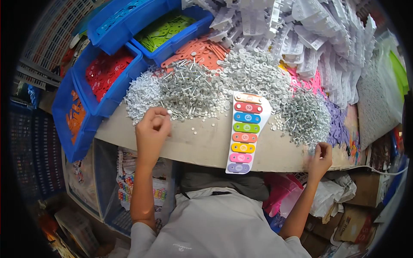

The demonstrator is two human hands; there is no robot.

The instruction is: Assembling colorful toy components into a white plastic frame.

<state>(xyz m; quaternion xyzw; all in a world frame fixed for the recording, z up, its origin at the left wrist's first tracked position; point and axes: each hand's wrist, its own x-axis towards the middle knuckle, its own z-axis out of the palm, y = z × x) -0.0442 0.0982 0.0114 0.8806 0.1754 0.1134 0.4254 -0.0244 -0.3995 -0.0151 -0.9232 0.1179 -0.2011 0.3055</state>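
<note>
A toy xylophone [245, 137] lies on the work table, its white base carrying several coloured bars in a row. White round caps or washers show at the ends of the red bar near its far end. My left hand [152, 129] is to its left, thumb and forefinger pinched at a small white washer [169, 112] beside the pile of long pins [189, 88]. On the other side, my right hand [322, 159] is closed at the table's front edge, just below a pile of grey-headed screws [306, 116]. What its fingertips hold, if anything, is too small to make out.
Grey washers [256, 73] and small white pieces [144, 92] are heaped behind the xylophone. Blue bins [124, 79] with coloured bars stand at the left. White plastic bases [318, 32] are stacked at the back right, near purple bars [337, 122] and a full clear bag [378, 90].
</note>
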